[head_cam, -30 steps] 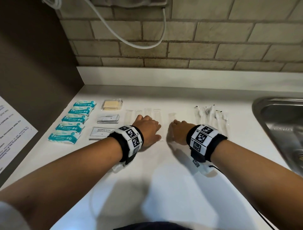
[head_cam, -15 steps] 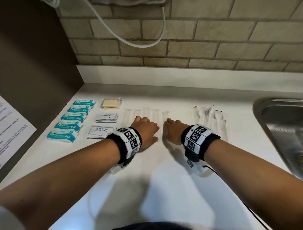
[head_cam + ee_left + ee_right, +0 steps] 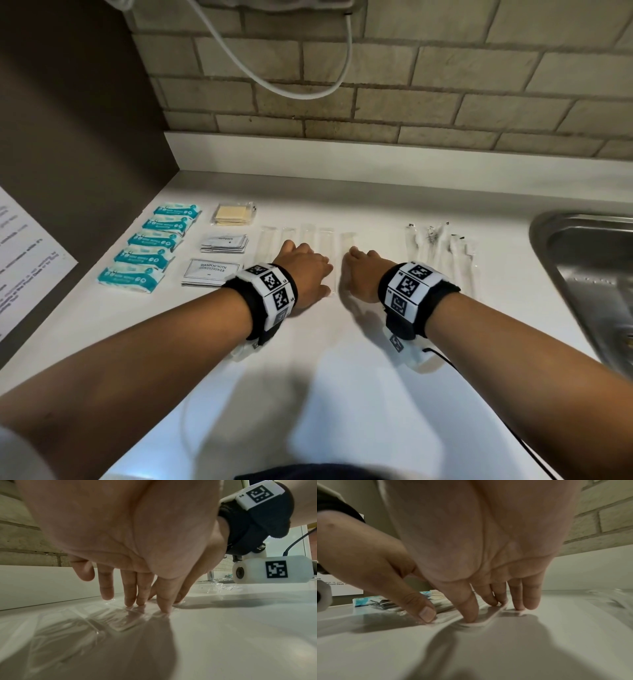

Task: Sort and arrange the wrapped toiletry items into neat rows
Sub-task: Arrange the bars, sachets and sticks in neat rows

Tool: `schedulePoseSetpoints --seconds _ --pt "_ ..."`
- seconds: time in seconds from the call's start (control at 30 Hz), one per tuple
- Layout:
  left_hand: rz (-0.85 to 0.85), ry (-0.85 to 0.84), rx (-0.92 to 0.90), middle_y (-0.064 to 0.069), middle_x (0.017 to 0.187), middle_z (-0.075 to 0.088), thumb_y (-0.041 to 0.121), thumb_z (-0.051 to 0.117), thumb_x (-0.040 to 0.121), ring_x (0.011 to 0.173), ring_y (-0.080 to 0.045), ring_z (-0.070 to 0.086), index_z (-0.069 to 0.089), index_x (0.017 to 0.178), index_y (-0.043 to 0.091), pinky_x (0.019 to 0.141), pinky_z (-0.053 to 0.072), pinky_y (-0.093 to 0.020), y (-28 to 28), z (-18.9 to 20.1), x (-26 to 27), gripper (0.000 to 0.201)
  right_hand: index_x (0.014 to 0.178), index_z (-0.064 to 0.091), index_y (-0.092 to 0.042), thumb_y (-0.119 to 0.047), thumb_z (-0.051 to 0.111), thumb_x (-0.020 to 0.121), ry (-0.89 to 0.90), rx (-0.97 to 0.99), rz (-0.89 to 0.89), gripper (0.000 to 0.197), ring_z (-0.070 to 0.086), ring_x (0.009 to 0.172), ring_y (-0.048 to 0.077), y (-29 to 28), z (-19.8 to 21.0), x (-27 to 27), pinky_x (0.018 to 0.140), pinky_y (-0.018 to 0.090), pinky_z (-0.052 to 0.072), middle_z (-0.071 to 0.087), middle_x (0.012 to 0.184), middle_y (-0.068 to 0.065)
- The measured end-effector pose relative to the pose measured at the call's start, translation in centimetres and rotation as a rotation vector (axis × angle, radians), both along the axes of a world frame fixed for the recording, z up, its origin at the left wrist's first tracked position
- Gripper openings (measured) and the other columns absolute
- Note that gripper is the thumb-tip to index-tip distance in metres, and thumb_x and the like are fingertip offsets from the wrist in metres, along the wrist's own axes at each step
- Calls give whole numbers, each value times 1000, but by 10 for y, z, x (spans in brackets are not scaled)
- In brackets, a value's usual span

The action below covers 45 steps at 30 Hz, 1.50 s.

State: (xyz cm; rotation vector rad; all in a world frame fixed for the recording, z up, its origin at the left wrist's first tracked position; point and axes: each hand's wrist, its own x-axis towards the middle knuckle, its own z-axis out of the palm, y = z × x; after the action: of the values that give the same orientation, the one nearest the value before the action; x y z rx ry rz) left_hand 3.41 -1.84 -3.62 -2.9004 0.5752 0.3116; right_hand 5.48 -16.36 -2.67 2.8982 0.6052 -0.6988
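Note:
A row of long clear-wrapped items (image 3: 308, 236) lies in the middle of the white counter (image 3: 342, 394). My left hand (image 3: 303, 270) lies over the near ends of that row, and its straight fingers (image 3: 137, 601) press on the clear wrappers (image 3: 106, 616). Just to its right, my right hand (image 3: 359, 270) presses its fingertips (image 3: 471, 616) on the rightmost clear-wrapped flat white item (image 3: 489, 618), whose far end (image 3: 347, 238) shows past the knuckles. Neither hand grips anything.
A column of teal wipe packets (image 3: 154, 246) lies at the left, with a yellow packet (image 3: 233, 214), grey sachets (image 3: 224, 243) and a shampoo sachet (image 3: 210, 272) beside it. More clear-wrapped long items (image 3: 442, 246) lie to the right, near the steel sink (image 3: 589, 274). A brick wall stands behind.
Both hands have shifted a little to the left. The rightmost clear-wrapped item under my right hand has slid left, closer to the row.

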Motion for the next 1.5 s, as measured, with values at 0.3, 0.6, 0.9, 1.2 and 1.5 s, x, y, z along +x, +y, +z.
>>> schedulePoseSetpoints --seconds 0.3,0.6,0.9,1.2,1.5 --pt "15 -2 -56 9 138 52 49 47 91 134 -26 32 59 110 25 97 22 -43 1 2 4 33 149 24 -6 -24 46 96 -20 146 -55 60 30 139 34 -14 3 -2 109 47 35 18 158 10" --pt "118 -67 -455 4 110 66 41 52 92 105 -21 59 63 111 27 85 45 -31 -68 28 28 26 111 60 -12 -37 53 90 -263 245 -475 34 61 100 27 -106 39 4 76 30 46 65 113 8" --pt "274 87 -477 -17 96 68 42 59 90 90 -33 66 65 94 3 55 39 -27 -140 10 48 40 70 58 -15 -39 63 80 -116 239 -604 26 57 57 12 -126 12 12 47 23 40 63 70 2" --pt "438 160 -537 -10 79 74 24 64 82 79 -25 72 73 76 4 74 57 -31 -146 2 58 22 66 50 -12 -30 62 88 -87 339 -621 31 58 67 19 -146 11 22 52 23 41 53 65 1" --pt "535 110 -530 -9 78 74 25 69 82 78 -24 71 73 80 4 74 58 -33 -111 5 47 21 70 46 -12 -19 61 85 -115 455 -491 22 54 66 22 -123 13 18 50 24 36 48 66 2"
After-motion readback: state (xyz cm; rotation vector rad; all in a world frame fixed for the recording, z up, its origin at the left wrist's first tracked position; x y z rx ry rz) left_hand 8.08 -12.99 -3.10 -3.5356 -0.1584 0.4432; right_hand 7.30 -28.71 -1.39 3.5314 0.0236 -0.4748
